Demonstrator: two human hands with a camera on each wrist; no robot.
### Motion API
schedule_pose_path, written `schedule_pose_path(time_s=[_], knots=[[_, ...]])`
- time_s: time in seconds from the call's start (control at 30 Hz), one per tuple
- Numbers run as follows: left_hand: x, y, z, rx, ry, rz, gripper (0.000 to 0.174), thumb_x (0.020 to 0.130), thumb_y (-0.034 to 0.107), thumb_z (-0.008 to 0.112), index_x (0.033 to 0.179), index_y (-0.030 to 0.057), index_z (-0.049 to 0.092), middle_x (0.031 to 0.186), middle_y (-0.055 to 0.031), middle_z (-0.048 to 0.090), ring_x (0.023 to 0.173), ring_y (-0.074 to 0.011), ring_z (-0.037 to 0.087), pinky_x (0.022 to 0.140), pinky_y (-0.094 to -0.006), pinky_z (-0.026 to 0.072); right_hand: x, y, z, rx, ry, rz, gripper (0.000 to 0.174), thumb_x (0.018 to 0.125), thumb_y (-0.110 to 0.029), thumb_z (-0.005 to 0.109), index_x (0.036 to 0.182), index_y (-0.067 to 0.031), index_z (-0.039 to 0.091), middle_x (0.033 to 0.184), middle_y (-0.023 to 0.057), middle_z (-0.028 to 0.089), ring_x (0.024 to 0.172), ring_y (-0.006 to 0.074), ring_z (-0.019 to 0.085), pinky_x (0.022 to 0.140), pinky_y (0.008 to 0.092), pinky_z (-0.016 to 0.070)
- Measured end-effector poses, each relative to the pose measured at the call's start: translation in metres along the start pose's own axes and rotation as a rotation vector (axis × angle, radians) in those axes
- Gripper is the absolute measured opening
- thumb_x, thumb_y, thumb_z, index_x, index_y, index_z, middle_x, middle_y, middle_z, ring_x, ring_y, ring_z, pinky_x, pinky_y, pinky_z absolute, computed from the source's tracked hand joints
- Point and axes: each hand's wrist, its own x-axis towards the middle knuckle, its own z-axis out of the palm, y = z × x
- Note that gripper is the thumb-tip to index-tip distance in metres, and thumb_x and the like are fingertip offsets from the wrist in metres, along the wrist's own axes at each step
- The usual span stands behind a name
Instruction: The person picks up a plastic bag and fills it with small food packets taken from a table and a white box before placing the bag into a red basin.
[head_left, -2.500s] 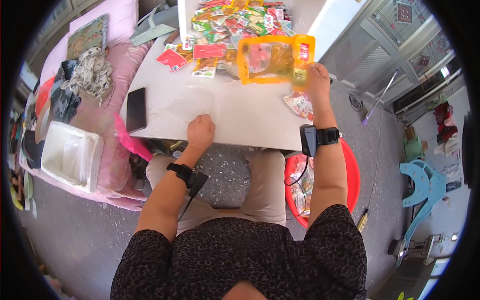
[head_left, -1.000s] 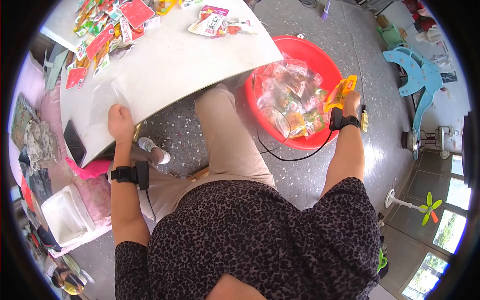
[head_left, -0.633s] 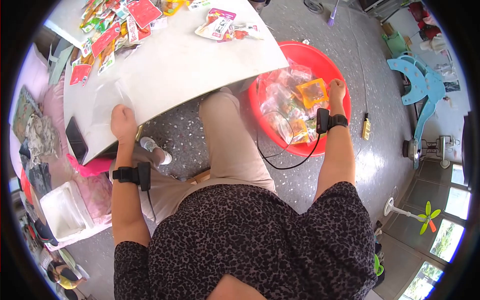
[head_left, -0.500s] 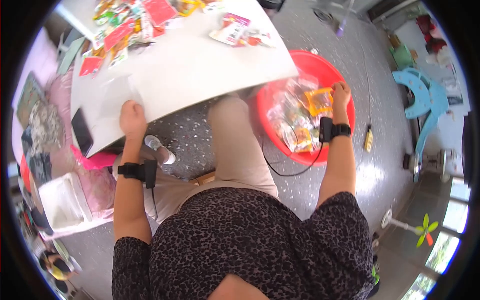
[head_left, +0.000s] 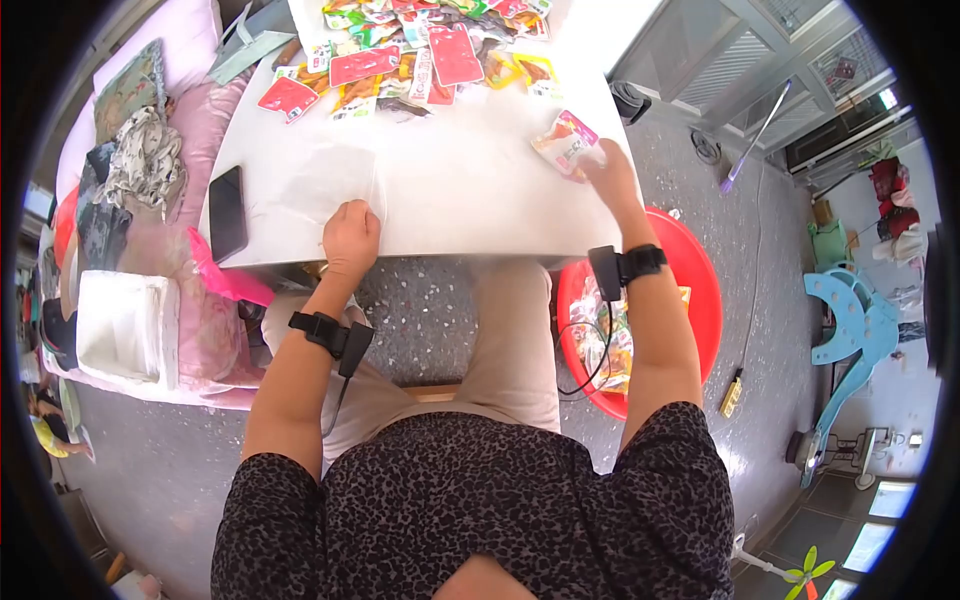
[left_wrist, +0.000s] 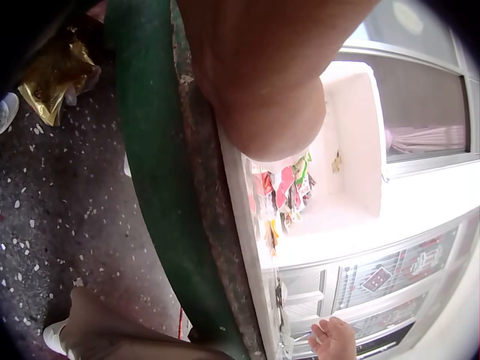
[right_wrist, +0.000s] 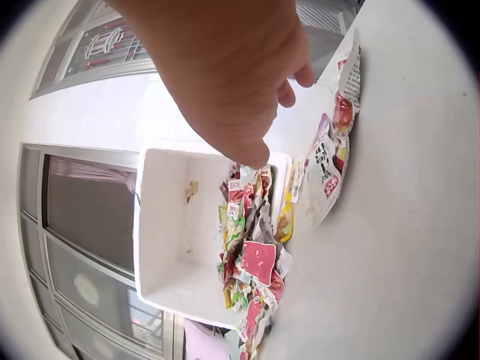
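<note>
Over the right side of the white table (head_left: 460, 190) reaches my right hand (head_left: 615, 180), blurred, overlapping a pink-and-white snack pouch (head_left: 562, 140). In the right wrist view its thumb and fingers are spread apart with nothing between them. There the pouch (right_wrist: 324, 176) lies below the fingertips, beside a clear and red snack packet (right_wrist: 345, 112). Near the front edge my left hand (head_left: 352, 238) rests on the table with curled fingers, by a thin clear plastic bag (head_left: 335, 180). I cannot tell if the fingers pinch that bag. The left wrist view shows mostly the forearm.
Several snack packets (head_left: 455, 55) are heaped at the back, by a white foam box (right_wrist: 176, 225). A phone (head_left: 228, 213) lies on the left. On the floor at the right stands a red basin (head_left: 700, 290) with packets inside. A pink-covered bed (head_left: 200, 330) borders the left.
My right hand carried a large orange-edged packet from the table to the red basin and let it go there. It has since swung back over the table. The left hand stays put.
</note>
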Motion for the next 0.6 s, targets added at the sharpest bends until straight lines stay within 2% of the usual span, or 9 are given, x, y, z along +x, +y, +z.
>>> schedule_pose_path(time_s=[0.03,0.13,0.23,0.27,0.4,0.5,0.6], knots=[[0.000,0.000,0.000,-0.003,0.005,-0.001,0.005,0.069,0.009,0.047,0.067,0.0049,0.045,0.064,-0.0138,0.050,0.058,-0.0328,0.048,0.052,-0.0417,0.0382,0.006,0.000,0.013,-0.006,-0.069,0.008,0.048,0.064,-0.028,0.062,0.102,-0.0033,0.047,0.103,0.0174,0.049,0.097,0.0276,0.046,0.078,0.0366,0.0377],[0.000,0.002,-0.002,-0.005,0.010,-0.009,0.004,0.070,0.009,0.046,0.068,0.0058,0.046,0.065,-0.0134,0.050,0.057,-0.0330,0.049,0.051,-0.0410,0.0381,0.017,-0.009,0.040,-0.379,-0.259,0.069,0.059,0.062,-0.036,0.061,0.109,-0.0059,0.041,0.113,0.0147,0.042,0.106,0.0254,0.039,0.082,0.0438,0.0322],[0.001,0.004,-0.004,-0.002,0.004,-0.022,0.004,0.070,0.009,0.046,0.067,0.0058,0.046,0.065,-0.0135,0.050,0.057,-0.0331,0.048,0.050,-0.0413,0.0381,0.019,-0.026,0.056,-0.410,-0.322,0.109,0.064,0.062,-0.042,0.058,0.112,-0.0080,0.038,0.116,0.0120,0.039,0.110,0.0239,0.035,0.084,0.0488,0.0276],[0.001,0.004,-0.004,-0.005,0.006,-0.023,0.004,0.070,0.009,0.046,0.067,0.0057,0.046,0.065,-0.0134,0.050,0.057,-0.0331,0.048,0.050,-0.0412,0.0381,0.019,-0.036,0.060,-0.491,-0.356,0.125,0.057,0.064,-0.040,0.056,0.110,-0.0088,0.041,0.114,0.0122,0.041,0.108,0.0249,0.037,0.086,0.0486,0.0266],[0.000,0.001,-0.002,-0.014,0.008,-0.007,0.004,0.070,0.009,0.047,0.067,0.0053,0.046,0.064,-0.0134,0.050,0.058,-0.0329,0.048,0.052,-0.0411,0.0383,0.008,-0.050,0.068,-0.547,-0.269,0.074,0.046,0.068,-0.036,0.052,0.105,-0.0088,0.045,0.115,0.0127,0.040,0.107,0.0263,0.038,0.087,0.0496,0.0255],[0.000,0.000,-0.001,-0.014,0.010,0.022,0.008,0.068,0.010,0.048,0.064,0.0045,0.044,0.061,-0.0135,0.047,0.058,-0.0324,0.047,0.052,-0.0421,0.0378,0.016,-0.024,0.080,-0.423,-0.332,0.075,0.047,0.068,-0.037,0.052,0.105,-0.0088,0.046,0.115,0.0127,0.039,0.107,0.0269,0.037,0.087,0.0492,0.0252],[0.000,0.001,-0.002,-0.008,0.026,0.018,0.008,0.067,0.010,0.048,0.063,0.0045,0.043,0.061,-0.0127,0.047,0.058,-0.0315,0.047,0.052,-0.0417,0.0379,0.020,-0.058,0.065,-0.501,-0.300,0.112,0.048,0.067,-0.039,0.054,0.104,-0.0096,0.047,0.117,0.0124,0.038,0.108,0.0276,0.036,0.088,0.0495,0.0239]])
